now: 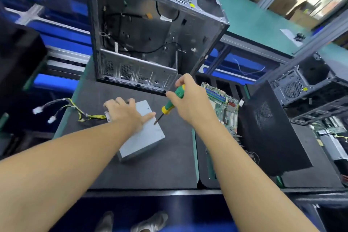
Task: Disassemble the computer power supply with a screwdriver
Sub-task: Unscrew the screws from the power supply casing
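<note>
Left hand point(125, 112) clamps grey metal power supply box point(145, 135); right hand point(189, 100) grips green-and-yellow screwdriver point(172, 102), tip on its lid. Advise seating tip squarely before turning.

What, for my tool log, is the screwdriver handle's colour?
The screwdriver handle is green and yellow, best in the head view.

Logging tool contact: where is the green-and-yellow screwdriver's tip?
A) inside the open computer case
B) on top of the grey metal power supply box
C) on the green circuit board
B: the right hand holds the green-and-yellow screwdriver tip-down on the grey metal power supply box.
</note>
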A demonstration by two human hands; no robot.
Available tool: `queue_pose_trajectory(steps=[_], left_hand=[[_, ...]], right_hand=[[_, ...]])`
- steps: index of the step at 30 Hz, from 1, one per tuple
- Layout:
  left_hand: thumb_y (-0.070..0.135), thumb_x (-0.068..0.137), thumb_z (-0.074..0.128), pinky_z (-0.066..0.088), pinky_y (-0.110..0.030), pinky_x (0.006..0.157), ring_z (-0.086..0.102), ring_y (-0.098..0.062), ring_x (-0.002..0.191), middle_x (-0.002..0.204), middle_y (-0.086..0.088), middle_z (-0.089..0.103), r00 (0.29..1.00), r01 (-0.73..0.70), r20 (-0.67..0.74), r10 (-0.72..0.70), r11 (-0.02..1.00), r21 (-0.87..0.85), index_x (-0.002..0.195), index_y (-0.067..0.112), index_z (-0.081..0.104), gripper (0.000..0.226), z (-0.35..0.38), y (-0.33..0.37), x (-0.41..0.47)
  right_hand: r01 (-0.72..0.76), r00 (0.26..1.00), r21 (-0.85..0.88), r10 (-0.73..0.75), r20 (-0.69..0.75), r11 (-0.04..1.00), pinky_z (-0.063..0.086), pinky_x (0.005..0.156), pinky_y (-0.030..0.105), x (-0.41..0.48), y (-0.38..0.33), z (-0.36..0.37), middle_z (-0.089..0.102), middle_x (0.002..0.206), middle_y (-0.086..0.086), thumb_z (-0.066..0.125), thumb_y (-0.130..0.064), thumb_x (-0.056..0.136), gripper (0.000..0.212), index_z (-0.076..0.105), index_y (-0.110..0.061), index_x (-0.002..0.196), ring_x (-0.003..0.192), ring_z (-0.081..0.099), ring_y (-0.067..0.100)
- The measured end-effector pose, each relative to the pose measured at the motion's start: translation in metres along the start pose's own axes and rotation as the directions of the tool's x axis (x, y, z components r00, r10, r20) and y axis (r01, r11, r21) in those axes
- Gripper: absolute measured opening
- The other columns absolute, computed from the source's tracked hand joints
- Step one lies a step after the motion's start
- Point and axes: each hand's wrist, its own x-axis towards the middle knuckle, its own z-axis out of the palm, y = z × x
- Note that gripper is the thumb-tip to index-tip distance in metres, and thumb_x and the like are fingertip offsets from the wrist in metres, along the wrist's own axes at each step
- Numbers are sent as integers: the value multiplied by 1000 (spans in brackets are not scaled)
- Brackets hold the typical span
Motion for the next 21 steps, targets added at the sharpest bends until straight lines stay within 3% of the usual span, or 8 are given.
queue_pose_trajectory(steps=[3,6,9,12,14,18,21], left_hand=[[89,76,3,24,-57,103,36,-42,130,145,-16,39,985,-102,-150,88,991,-90,151,21,23,103,13,-5,-2],[80,84,8,16,-54,115,11,-34,148,161,-8,18,839,-475,-336,428,877,-69,156,32,15,87,27,-7,-7],[89,76,8,2,-57,118,-8,-31,151,166,-1,0,728,-666,-273,629,743,-67,152,52,7,85,23,-9,-8],[88,76,13,-11,-61,115,-21,-30,149,166,7,-5,628,-763,-154,763,643,73,150,55,8,81,31,-10,-12],[80,83,14,-12,-60,115,-18,-26,151,165,10,6,573,-792,-171,802,595,136,151,53,16,73,37,-13,-14],[66,92,26,3,-46,120,9,-7,150,153,20,33,433,-875,-243,868,470,118,146,47,36,58,36,-16,-14],[70,86,36,13,-37,115,30,1,137,129,28,48,478,-864,-327,815,503,-11,127,49,55,50,29,-10,-13]], right_hand=[[-2,1000,-24,2,7,1000,30,46,27,-4,3,-5,48,72,-7,62,-30,92,19,44,-23,96,54,44,11],[-2,1000,-41,2,-7,999,30,47,27,-4,6,-11,48,73,-7,61,-25,91,15,47,-21,93,54,43,11],[7,1000,-45,-8,-28,999,30,41,17,-2,7,-14,50,73,-6,60,-20,89,12,49,-20,90,49,43,7],[-1,999,-38,-1,-35,999,32,40,18,-2,8,-11,50,73,-6,60,-17,86,11,49,-18,88,43,46,6],[-22,999,-32,21,-26,999,33,44,23,-2,10,-6,50,73,-6,59,-16,84,10,50,-17,88,41,49,4],[-36,999,-74,35,-11,997,36,49,26,-3,15,4,50,73,-9,59,-18,84,10,51,-17,90,44,46,7],[-39,999,-72,38,-11,997,32,46,25,-1,17,5,50,74,-7,59,-16,83,10,51,-17,89,42,49,6]])
